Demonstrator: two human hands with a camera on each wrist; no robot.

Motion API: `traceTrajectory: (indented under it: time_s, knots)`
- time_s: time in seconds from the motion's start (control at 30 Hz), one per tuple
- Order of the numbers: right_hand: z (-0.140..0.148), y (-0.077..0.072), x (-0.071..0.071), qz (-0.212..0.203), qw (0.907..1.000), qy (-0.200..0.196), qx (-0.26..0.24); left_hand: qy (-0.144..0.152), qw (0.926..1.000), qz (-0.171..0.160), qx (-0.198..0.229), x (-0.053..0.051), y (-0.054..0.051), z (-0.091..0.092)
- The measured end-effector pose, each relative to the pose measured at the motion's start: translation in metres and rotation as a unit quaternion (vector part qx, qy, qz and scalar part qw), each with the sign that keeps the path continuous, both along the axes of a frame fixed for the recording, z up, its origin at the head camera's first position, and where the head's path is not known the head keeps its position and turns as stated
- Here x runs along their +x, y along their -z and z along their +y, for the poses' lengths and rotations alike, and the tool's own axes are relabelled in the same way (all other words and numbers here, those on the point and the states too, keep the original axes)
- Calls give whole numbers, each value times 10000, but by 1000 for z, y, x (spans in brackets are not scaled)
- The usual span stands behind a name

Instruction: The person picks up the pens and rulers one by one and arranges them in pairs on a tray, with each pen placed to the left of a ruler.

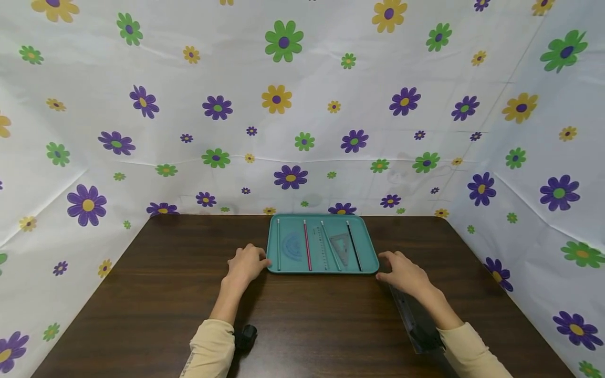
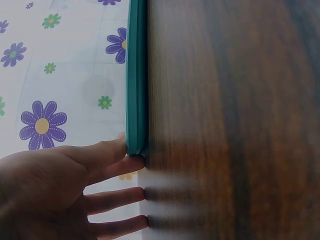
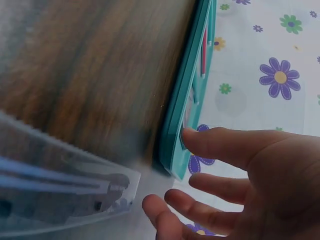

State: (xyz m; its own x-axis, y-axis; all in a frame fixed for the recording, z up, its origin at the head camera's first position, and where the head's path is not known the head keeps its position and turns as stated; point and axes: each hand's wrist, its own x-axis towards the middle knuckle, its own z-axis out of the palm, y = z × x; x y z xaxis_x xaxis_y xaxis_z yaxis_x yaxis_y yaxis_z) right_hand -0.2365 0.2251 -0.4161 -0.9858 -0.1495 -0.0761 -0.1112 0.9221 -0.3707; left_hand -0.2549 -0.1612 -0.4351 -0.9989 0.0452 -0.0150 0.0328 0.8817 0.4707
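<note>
A teal tray [image 1: 295, 271] lies at the far side of the brown table. On it are a protractor [image 1: 291, 247], a red pencil [image 1: 307, 244], a clear ruler [image 1: 320, 249], a triangular set square [image 1: 339, 248], a black pencil [image 1: 353, 245] and two teal pencils. My left hand [image 1: 247, 265] pinches the tray's near left corner, thumb at the rim and index finger low against it, the other fingertips down on the table. At the near right corner, my right hand [image 1: 406, 275] has its thumb by the rim [image 3: 172, 120] and its fingers spread apart; contact is unclear.
Under the right forearm lies a long clear plastic strip [image 1: 404, 310], its kind unclear. Dark devices are worn on both wrists. A white flowered cloth [image 1: 302, 115] stands behind the table [image 1: 307, 325] and along its sides.
</note>
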Motion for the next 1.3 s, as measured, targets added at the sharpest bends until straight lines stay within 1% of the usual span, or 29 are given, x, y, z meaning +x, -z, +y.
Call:
traceTrajectory:
  time_s: [0.17, 0.33, 0.67, 0.77, 0.87, 1.0, 1.17, 1.3]
  knots:
    - [5, -2, 10, -127, 9996, 37, 238, 16, 10000, 12, -1, 1, -1, 0]
    - [8, -4, 20, -400, 9981, -3, 464, 12, 10000, 3, -6, 1, -1, -1]
    - [6, -7, 35, -840, 9941, -241, 636, -8, 10000, 2, 4, 1, 0, -2]
    - [5, -7, 37, -890, 9930, -305, 713, -3, 10000, 7, 9, 1, 0, -1]
    - [5, -7, 40, -992, 9931, -263, 569, -3, 10000, 28, 6, 1, 0, -1]
    - [6, -5, 40, -1236, 9921, -141, 185, -8, 10000, 33, 12, 1, 1, -2]
    - [9, -6, 35, -1517, 9883, -124, -66, 22, 10000, 15, 7, 0, 2, -1]
    - [11, -8, 32, -1638, 9862, -162, -199, 25, 10000, 34, 13, 0, 2, -1]
